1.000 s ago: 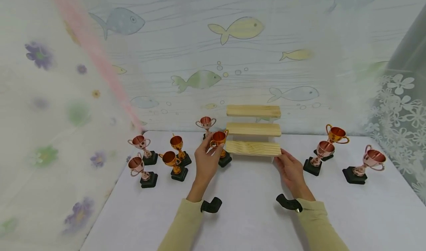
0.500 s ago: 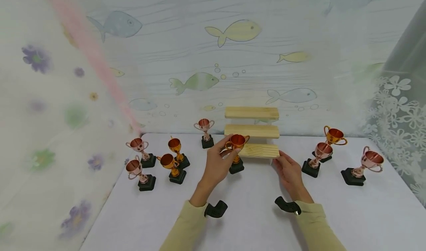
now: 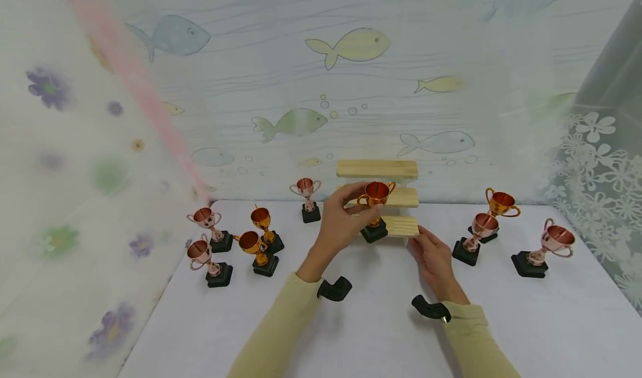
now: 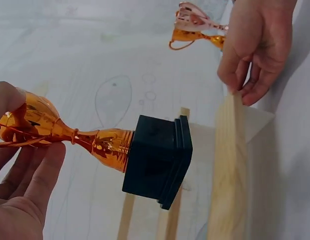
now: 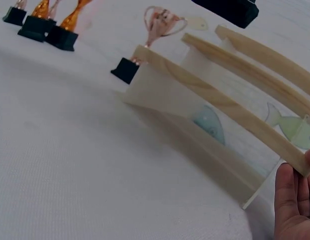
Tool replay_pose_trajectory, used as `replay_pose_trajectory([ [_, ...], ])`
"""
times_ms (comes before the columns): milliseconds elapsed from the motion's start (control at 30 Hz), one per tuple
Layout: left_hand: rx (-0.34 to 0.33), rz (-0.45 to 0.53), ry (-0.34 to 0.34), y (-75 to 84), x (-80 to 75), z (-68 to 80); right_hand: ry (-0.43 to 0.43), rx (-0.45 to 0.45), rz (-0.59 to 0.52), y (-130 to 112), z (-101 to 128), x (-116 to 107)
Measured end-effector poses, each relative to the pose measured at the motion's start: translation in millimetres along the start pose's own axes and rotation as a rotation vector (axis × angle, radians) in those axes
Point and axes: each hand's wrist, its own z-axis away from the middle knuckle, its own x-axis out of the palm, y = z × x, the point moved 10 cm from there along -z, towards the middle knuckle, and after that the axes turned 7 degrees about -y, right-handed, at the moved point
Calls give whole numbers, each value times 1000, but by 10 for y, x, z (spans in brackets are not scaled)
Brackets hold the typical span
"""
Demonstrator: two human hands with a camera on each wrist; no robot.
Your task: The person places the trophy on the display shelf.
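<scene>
Left hand point(image 3: 341, 224) pinching gold trophy point(image 3: 375, 199) by the cup, base hanging clear above lowest step of stand point(image 3: 401, 226), upright for setting down. Right hand point(image 3: 433, 258), fingers resting on step's end, steadying stand.

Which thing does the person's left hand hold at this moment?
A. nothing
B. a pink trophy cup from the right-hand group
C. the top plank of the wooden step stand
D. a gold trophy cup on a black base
D: the left hand pinches the gold trophy cup on a black base by its bowl, over the lowest step of the wooden three-step stand.
</scene>
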Motion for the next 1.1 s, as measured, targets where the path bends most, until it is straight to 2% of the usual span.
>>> replay_pose_trajectory([
  [167,48,-29,-5,72,-6,-256,1,1,3,3,-2,1],
  [367,89,-9,-8,89,-19,-553,-3,-26,19,-17,-9,8],
  [533,100,22,-46,70,8,-839,-8,-40,23,-28,-45,28],
  [667,116,0,-69,90,6,-1052,-17,-40,26,-27,-44,51],
  [833,65,-23,-83,29,30,-1227,-9,-42,27,-27,-40,41],
  [967,24,-20,-104,-59,78,-1308,7,-50,38,-25,-38,7],
  [1100,0,-16,-71,-148,59,-1363,10,-50,36,-10,-41,-9],
])
